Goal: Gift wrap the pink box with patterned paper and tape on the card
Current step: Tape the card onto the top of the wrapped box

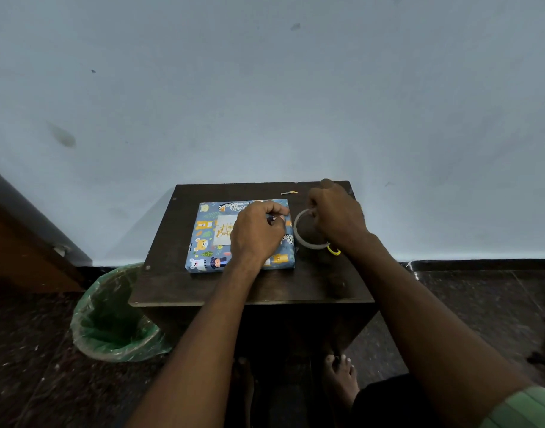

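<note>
Right hand (336, 216) curled over the top of the tape roll (308, 231), fingers gripping its upper rim, roll standing on edge just right of the box. Left hand (260, 231) resting on the wrapped box (203, 242), fingertips bent and pinched together near the box's far right corner, apparently on a tape end drawn from the roll; the strip itself too faint to make out, so only a likely pinch. Box fully covered in blue animal-patterned paper, lying flat at the centre of the small dark table (209, 288). Card (224, 230) lying on the box's top face, gold lettering partly hidden under the left hand; whether already taped down, impossible to tell.

Handling, as a judgement: box probably light and stiff, paper smooth and a little slippery, prone to creasing or tearing if tape is pulled back off. Best held flat from above with palm pressure, away from the card's edges. Tape thin and clingy; best kept taut between roll and pinch.

Further out: green-lined bin (110, 316) on the floor left of the table, small paper scrap (289, 192) near the far edge.
</note>
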